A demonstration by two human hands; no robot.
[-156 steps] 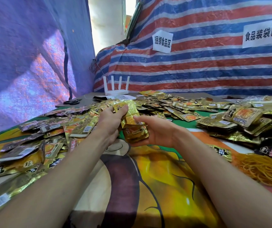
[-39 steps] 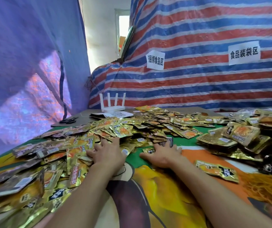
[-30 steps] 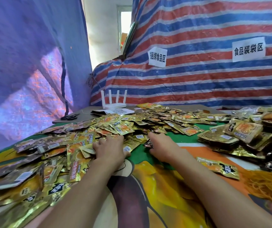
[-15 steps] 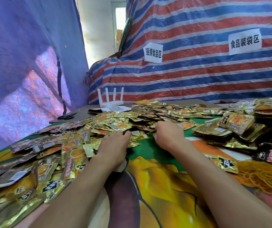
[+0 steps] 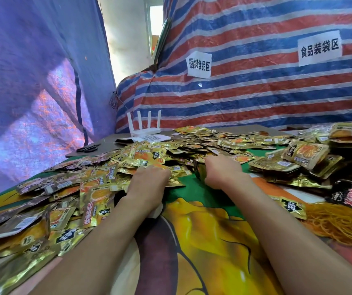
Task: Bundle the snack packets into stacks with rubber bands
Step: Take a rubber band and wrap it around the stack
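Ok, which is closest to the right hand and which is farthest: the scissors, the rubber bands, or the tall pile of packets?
From the right hand:
1. Tall pile of packets, just to its right.
2. Rubber bands, to the right and nearer the person.
3. Scissors, far back on the left.

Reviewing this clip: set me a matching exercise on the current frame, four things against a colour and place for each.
Things:
1. router
2. scissors
3. rubber bands
4. packets

Descriptions:
A. orange heap, near right
B. black, far left
C. white, at the back, antennas upright
D. gold, strewn left to right

Pairs: 1-C, 2-B, 3-A, 4-D
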